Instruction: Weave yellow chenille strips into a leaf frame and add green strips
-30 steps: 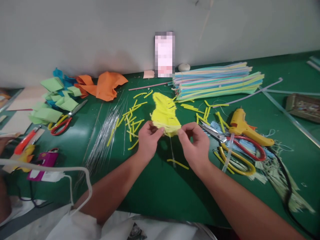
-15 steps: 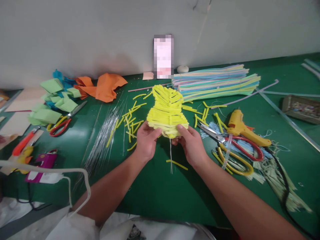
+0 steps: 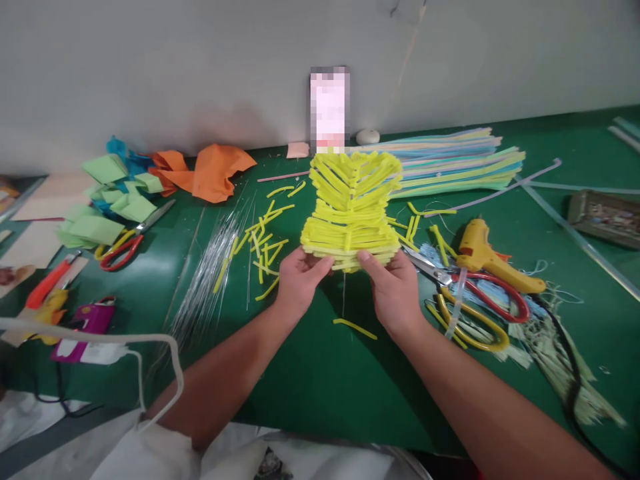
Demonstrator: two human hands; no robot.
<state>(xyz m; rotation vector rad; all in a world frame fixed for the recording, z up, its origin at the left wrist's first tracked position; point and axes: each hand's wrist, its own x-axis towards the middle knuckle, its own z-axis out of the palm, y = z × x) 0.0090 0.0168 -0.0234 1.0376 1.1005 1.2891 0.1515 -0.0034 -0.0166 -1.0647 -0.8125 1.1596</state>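
Note:
Between my hands is a yellow pipe-cleaner leaf, made of many fuzzy strips set side by side along a central rib. A thin wire stem hangs from its lower edge. My left hand pinches the lower left corner, thumb on top. On the lower right, my right hand grips the leaf the same way, its thumb pressed on the strips. The fingers beneath are mostly hidden. Cut yellow pipe-cleaner pieces lie scattered left of the leaf, and one short piece rests below it.
On the green table, a wire bundle lies left. Scissors and a yellow glue gun sit right. Long pastel pipe cleaners and a phone are behind. Other scissors lie near green paper.
The leaf's upper end has tipped up toward me, so its face looks wider and larger. Both hands keep their grip and have moved slightly apart. Less of the wire stem shows.

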